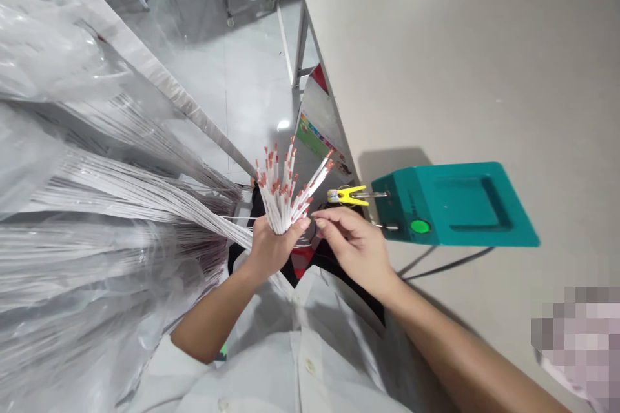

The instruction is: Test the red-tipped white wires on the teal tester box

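My left hand (274,245) is wrapped round a bundle of white wires (281,203), whose stripped copper ends fan out above the fist. Close beside it, my right hand (358,245) is closed in a pinch, fingertips by the lower right edge of the bundle. Whatever lies between that thumb and forefinger is too small to make out. Just beyond the right hand, a yellow clip (353,195) is attached to a metal prong of a teal device (465,203) on the table. A green round button (420,226) shows on its sloped front.
Long white wires (145,193), partly under clear plastic sheeting (39,32), fill the left side along a rail (194,113). The pale table (460,64) spans the right. A black cable (450,264) runs from the device. A pixelated area covers the lower right corner.
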`<state>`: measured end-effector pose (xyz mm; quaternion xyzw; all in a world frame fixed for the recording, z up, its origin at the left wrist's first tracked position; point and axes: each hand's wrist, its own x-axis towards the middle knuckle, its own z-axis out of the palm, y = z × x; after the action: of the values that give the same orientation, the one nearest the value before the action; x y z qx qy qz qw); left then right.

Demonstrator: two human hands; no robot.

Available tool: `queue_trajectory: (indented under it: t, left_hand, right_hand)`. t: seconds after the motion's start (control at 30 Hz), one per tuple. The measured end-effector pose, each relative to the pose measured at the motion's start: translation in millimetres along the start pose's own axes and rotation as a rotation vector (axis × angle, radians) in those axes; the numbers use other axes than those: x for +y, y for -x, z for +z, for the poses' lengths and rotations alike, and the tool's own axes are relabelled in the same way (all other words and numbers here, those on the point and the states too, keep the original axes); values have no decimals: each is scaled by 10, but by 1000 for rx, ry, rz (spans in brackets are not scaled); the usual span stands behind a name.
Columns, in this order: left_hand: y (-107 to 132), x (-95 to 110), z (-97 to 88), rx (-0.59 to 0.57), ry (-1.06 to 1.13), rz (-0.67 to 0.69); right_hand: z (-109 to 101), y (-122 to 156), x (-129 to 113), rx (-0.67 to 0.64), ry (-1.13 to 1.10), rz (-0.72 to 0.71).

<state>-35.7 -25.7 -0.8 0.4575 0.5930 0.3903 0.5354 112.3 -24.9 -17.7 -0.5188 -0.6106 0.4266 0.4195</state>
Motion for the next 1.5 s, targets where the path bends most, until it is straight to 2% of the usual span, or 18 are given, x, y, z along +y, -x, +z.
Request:
queue_trajectory:
  t: [0.17,0.23,0.4,0.57,0.67,0.77,0.87,1.03,1.17,1.33,1.5]
  left_hand:
    - [8,10,6,-99,43,33]
    - [21,-27,33,-88,59,49]
    - [60,-62,37,-29,92,11]
    - [79,59,-93,-140,114,-86]
    - [79,117,-150,-163,119,-89]
    - [77,117,-170,-160,90,-95]
    - [71,78,-174,-208,93,-96]
    - [60,99,-204,-334,117,-14]
    - [67,156,-249,-372,168,-92]
    - [91,54,-246,-337,318,-197]
    - [97,-73,-167,-312,459,-195]
  right_hand:
    - [-7,-31,-46,80,-97,-113]
    - [-4,-31,-73,85,-79,-140]
    - [-33,-14,-108,54,-30,-103]
    - [-40,-26,-104,-19,-72,-97]
    - [-38,-22,-89,-66,-16,-136]
    - [-72,-3,-87,-14,-7,-97]
    - [-143,-15,-131,38,-59,-67]
    - [-223,-103,-239,-267,-175,-102]
    - [-169,-91,-231,-359,-401,6]
    - [14,8,-154,-300,-748,244]
    - [121,45,-126,-264,-915,322]
